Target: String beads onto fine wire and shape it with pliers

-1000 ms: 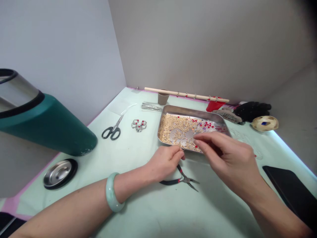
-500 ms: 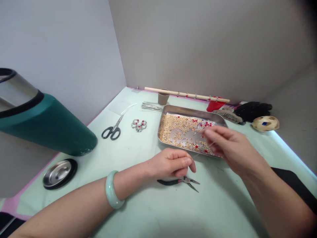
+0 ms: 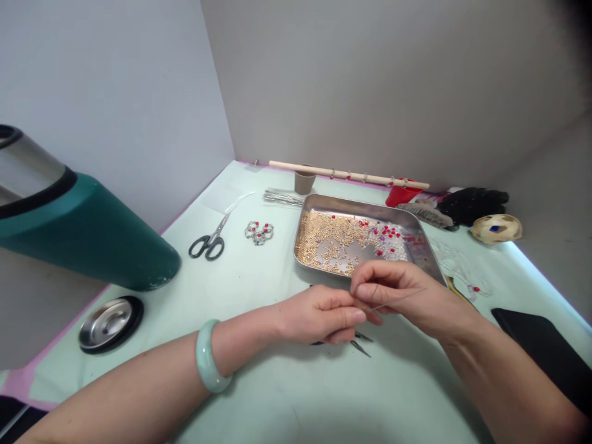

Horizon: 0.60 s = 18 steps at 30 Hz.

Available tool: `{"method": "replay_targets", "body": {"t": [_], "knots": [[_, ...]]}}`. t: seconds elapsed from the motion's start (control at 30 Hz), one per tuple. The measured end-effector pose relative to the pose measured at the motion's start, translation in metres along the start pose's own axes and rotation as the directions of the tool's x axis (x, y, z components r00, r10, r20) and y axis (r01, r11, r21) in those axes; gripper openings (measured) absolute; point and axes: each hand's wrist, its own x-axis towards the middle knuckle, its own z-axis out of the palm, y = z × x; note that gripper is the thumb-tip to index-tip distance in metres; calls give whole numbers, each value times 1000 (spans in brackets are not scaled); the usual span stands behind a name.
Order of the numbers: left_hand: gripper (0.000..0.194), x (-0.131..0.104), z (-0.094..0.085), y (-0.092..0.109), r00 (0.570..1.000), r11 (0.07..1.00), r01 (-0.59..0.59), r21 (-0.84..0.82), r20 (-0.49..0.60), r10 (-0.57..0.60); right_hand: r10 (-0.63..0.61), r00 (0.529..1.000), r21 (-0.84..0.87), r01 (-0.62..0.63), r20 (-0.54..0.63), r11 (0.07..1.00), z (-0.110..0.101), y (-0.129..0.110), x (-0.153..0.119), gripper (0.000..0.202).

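ok so both hands are meeting right in front of the metal tray [image 3: 333, 206], a rectangular thing with rounded corners and shiny, smooth walls. the left hand [image 3: 319, 314] has its thumb pressed down on the curled fingers, gripping a thin strand [image 3: 398, 300] that's hair-fine and stiff looking. could be wire or thread, can't tell which. the strand slants up from the left thumb tip and crosses in front of the right hand [image 3: 407, 296], which is closed in a pinch, thumb against forefinger. whatever sits between those tips is too small to make out.

the tray is loaded with gold beads [image 3: 314, 237], tiny and grainy like coarse sand, with bare metal patches showing through. toward the far right side there's a scatter of round, glossy red beads [image 3: 388, 232] mixed with clear and purple bits.

under the hands you can just see the pointy metal tips of the pliers [image 3: 361, 349], lying on the pale green, matte tabletop [image 3: 250, 407]. over to the left are scissors [image 3: 215, 236] with black looped handles, and beside them a lacy silvery ornament [image 3: 259, 234] made of little loops dotted with red. behind the tray a smooth wooden stick [image 3: 296, 168] carries small beaded rings. oh, and a chunky polished pale green bangle [image 3: 209, 361] circles the left wrist.
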Motion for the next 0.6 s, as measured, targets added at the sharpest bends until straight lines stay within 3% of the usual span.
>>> {"method": "replay_targets", "body": {"t": [0.1,0.2,0.33,0.4,0.47,0.53,0.57,0.6], "knots": [[26,0,2,-1,997,999,-38,39,-60,40,-42,998,-13,41,-52,999,0,0,1,18],[25,1,4,-1,976,993,-111,24,-186,114,-117,985,-8,116,-129,993,2,3,3,16],[25,2,5,0,921,985,-171,1,-356,160,-264,919,3,277,-293,961,16,13,7,9],[25,4,6,1,886,979,-198,-45,-435,159,-364,843,-63,371,-395,927,27,18,9,6],[25,5,6,0,862,965,-230,-125,-487,143,-543,702,-319,441,-461,839,36,22,10,9],[26,6,4,-1,855,952,-244,-186,-504,121,-742,559,-620,446,-369,645,39,22,11,16],[26,7,2,-2,856,951,-240,-195,-504,113,-802,525,-722,432,-286,541,38,21,11,20],[26,7,0,-2,858,956,-228,-185,-502,108,-825,525,-782,417,-208,463,35,19,10,21]]}}
